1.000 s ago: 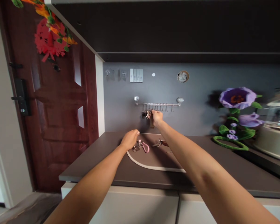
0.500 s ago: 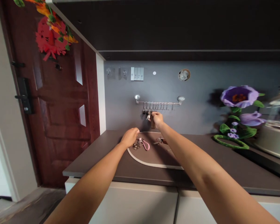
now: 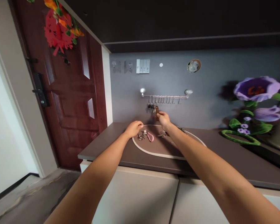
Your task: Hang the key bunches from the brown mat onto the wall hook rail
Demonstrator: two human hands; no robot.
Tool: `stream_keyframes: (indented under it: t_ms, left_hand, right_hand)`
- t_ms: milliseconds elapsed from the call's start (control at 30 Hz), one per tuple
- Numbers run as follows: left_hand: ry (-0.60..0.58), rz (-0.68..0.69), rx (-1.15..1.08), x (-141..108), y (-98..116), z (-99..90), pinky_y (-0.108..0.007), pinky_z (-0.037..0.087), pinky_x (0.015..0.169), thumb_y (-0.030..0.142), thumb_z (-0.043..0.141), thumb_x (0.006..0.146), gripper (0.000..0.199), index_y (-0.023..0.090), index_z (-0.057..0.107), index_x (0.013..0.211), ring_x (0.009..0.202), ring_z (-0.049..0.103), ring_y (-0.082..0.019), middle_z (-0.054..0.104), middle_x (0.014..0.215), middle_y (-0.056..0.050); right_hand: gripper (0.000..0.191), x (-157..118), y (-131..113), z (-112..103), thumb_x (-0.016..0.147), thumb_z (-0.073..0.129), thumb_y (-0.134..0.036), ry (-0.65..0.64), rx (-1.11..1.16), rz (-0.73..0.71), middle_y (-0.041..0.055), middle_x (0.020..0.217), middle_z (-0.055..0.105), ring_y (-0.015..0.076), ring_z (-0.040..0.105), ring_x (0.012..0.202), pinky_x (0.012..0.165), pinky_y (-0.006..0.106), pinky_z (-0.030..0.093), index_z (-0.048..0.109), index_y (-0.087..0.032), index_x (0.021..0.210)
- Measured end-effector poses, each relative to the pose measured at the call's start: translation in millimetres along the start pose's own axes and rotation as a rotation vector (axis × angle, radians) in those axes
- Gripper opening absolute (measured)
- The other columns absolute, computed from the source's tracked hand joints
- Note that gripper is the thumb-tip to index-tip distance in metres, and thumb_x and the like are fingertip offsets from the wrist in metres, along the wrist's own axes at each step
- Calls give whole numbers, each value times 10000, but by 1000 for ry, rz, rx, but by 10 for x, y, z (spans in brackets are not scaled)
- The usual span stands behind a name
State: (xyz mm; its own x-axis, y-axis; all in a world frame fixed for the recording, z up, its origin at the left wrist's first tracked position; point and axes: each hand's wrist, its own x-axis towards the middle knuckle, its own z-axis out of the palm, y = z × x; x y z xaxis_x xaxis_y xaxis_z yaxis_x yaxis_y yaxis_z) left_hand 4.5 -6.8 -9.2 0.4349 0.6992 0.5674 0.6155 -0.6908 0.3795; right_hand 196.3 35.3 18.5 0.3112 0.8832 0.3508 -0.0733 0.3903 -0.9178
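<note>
A metal hook rail (image 3: 165, 96) is fixed to the grey wall. From its left hooks hang several dark and silver keys (image 3: 151, 107), with a brown key fob (image 3: 157, 112) beside them. My right hand (image 3: 163, 119) is closed at the lower edge of that fob, thumb and fingers together. Lower and to the left, my left hand (image 3: 134, 128) hovers by the mat's edge with its fingers pressed together; whatever they may hold is too small to make out. Keys with a pink loop strap (image 3: 150, 137) lie on the mat, and another key bunch (image 3: 163, 134) lies to their right.
The pale-rimmed mat (image 3: 153, 153) lies on the dark counter (image 3: 102, 141). Purple artificial flowers (image 3: 257, 88) stand at the right. A dark cabinet (image 3: 177, 21) overhangs the counter. A dark red door (image 3: 72, 124) is at the left.
The view has shifted, so the scene sits higher and farther right. My right hand has moved slightly down and right relative to the hanging keys, and more of the brown fob shows.
</note>
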Motion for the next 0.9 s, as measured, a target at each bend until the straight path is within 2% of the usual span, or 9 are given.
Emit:
stream_keyframes:
  t_ms: [200,267,367,567,733,900]
  left_hand:
    - [-145,-90,-194,-25,-69,-8,-239,409,648,279,480,756,204,129,606,812,659,518,-114,606,734,-19]
    - [-187,-121,-248,-25,-102,-6,-239,412,636,298,510,740,217,122,612,813,640,517,-108,607,719,-18]
    - [-244,-163,-341,-27,-134,-27,-239,415,628,296,548,720,216,112,615,812,633,522,-103,614,715,-26]
    - [-360,-198,-460,-42,-168,-126,-255,421,722,199,570,701,162,103,627,819,712,548,-104,638,775,-41]
    - [-464,-171,-332,-52,-218,-178,-249,406,766,139,572,668,193,118,630,851,754,559,-110,647,829,-37]
    - [-488,-116,-237,-47,-268,-171,-229,395,755,187,576,663,169,119,622,811,757,553,-114,642,803,-25]
  right_hand:
    - [242,-227,160,-97,584,610,-141,160,-122,1,12,800,598,118,530,706,685,252,433,547,-193,812]
    - [261,-353,153,-110,580,622,-157,163,-178,12,18,855,596,126,526,769,754,268,411,556,-194,829]
    - [243,-554,99,-94,588,622,-159,67,-183,-27,7,831,594,124,524,781,777,274,393,578,-193,824]
    - [142,-814,-3,-55,601,621,-111,-269,-249,-108,12,757,615,119,535,696,761,283,389,630,-170,729]
    - [152,-773,51,-88,558,646,-77,-335,-369,-278,13,751,609,144,524,745,838,312,358,653,-186,665]
    - [151,-734,122,-75,567,646,-94,-377,-463,-343,19,760,605,152,526,746,838,308,362,667,-190,682]
